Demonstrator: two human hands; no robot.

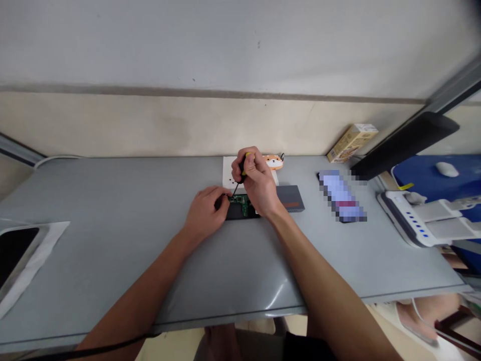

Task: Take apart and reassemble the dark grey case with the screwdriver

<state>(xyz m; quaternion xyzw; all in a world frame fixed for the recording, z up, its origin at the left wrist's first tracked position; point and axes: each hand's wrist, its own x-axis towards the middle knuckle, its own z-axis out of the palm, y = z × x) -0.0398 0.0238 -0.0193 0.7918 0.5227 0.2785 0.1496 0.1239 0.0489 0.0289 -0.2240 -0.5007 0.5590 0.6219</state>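
Observation:
My right hand [260, 184] is wrapped round the yellow-and-black handle of a screwdriver [236, 189]. Its thin shaft slants down and left, its tip at the upper left of a green circuit board [244, 202] in an open black case [235, 212]. My left hand [206, 209] grips the left end of that case, its fingers close to the tip. Part of the case lies hidden behind my right hand. A dark grey box [291, 193] with orange print sits just right of the case. Behind my right hand is a white sheet [227, 173] with small dark specks, perhaps screws.
An orange-and-white animal-faced item [274, 162] lies by the wall. Farther right are a phone [340, 195] with a blurred screen, a yellowish carton [349, 144], a long black object [406, 145] and a white power strip [409, 220]. A white-edged tray [41, 240] lies left.

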